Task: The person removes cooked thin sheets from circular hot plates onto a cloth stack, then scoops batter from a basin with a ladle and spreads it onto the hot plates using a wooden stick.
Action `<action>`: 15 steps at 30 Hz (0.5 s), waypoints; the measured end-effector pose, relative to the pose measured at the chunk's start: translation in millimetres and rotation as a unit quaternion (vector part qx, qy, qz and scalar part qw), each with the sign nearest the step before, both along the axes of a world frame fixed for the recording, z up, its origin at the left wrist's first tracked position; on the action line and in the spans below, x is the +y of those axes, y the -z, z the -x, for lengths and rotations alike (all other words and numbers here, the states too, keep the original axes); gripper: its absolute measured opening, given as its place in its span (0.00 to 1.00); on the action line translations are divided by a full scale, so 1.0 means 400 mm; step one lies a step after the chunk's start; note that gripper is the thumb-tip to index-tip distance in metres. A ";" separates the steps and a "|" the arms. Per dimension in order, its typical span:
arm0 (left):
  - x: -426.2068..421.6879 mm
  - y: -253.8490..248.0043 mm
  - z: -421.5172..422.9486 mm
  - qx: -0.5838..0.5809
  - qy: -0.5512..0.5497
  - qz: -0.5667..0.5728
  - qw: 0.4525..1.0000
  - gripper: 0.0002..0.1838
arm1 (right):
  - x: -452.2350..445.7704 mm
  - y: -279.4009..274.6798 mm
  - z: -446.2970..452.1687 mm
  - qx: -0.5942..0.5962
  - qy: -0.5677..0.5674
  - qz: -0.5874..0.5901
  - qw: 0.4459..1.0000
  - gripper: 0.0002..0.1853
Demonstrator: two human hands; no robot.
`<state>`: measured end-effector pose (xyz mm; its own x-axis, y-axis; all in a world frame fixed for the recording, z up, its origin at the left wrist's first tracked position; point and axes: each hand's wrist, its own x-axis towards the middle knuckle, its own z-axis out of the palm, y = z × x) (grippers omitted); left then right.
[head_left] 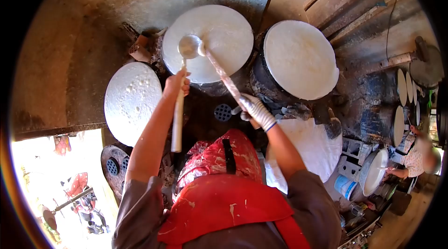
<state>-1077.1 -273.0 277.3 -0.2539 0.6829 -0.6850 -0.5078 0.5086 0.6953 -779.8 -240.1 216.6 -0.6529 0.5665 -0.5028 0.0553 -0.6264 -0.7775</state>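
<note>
My left hand [176, 84], bare, is closed around the long pale handle of a ladle [189, 47]. The round ladle bowl is over the middle vat of white liquid [226, 29]. In a striped glove, my right hand [254, 110] grips a long stick [221, 72] coated in white residue. Its far end meets or overlaps the ladle's rim above the same vat; whether they touch, I cannot tell. To the left stands a vat with a bubbly white surface [133, 102]. Another vat with a smooth white surface [301, 57] stands to the right.
White cloth [308, 148] lies at lower right. A perforated briquette [223, 112] sits between the vats and my red apron [233, 202]. Further right, another person [415, 158] reaches to a wide basin [374, 172], near a blue-and-white bucket [344, 186]. Walls rise behind the vats.
</note>
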 end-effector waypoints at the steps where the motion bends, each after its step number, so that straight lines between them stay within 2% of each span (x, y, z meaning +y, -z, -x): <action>1: -0.006 0.008 -0.029 -0.019 -0.029 -0.010 0.999 0.20 | -0.041 -0.034 0.060 0.010 0.063 0.042 0.997 0.26; 2: -0.005 0.002 -0.061 -0.103 -0.075 -0.012 0.992 0.18 | -0.076 -0.031 0.092 0.056 0.081 0.034 0.995 0.29; 3: -0.005 -0.008 -0.090 -0.186 -0.118 -0.013 0.975 0.17 | -0.098 -0.038 0.137 0.057 0.108 0.020 0.992 0.27; 4: -0.007 -0.021 -0.105 -0.308 -0.124 -0.060 0.941 0.15 | -0.127 -0.009 0.187 0.052 0.110 -0.053 0.991 0.27; 5: 0.002 -0.029 -0.110 -0.353 -0.117 -0.082 0.925 0.14 | -0.147 0.017 0.215 0.045 0.110 -0.126 0.985 0.26; 7: 0.023 -0.100 -0.103 -0.507 -0.184 -0.133 0.831 0.14 | -0.206 -0.029 0.207 -0.139 0.046 -0.298 0.943 0.24; 8: 0.035 -0.137 -0.081 -0.506 -0.208 -0.178 0.818 0.14 | -0.231 0.005 0.175 -0.162 0.061 -0.436 0.883 0.22; 9: 0.043 -0.159 -0.047 -0.460 -0.185 -0.258 0.829 0.15 | -0.255 0.037 0.144 -0.201 0.091 -0.563 0.797 0.21; 10: 0.047 -0.178 -0.008 -0.433 -0.158 -0.321 0.827 0.17 | -0.249 0.043 0.117 -0.096 0.175 -0.270 0.942 0.19; 11: 0.059 -0.158 0.048 -0.426 -0.121 -0.370 0.817 0.20 | -0.235 0.053 0.100 -0.140 0.180 -0.336 0.914 0.18; 12: 0.049 -0.194 0.069 -0.406 -0.150 -0.361 0.826 0.20 | -0.222 0.063 0.084 -0.191 0.187 -0.399 0.877 0.16; 13: 0.049 -0.232 0.089 -0.405 -0.188 -0.318 0.836 0.15 | -0.209 0.043 0.077 -0.245 0.198 -0.454 0.834 0.15; 15: 0.045 -0.182 0.163 -0.491 -0.123 -0.352 0.788 0.17 | -0.158 -0.004 0.149 -0.230 0.174 -0.527 0.799 0.15</action>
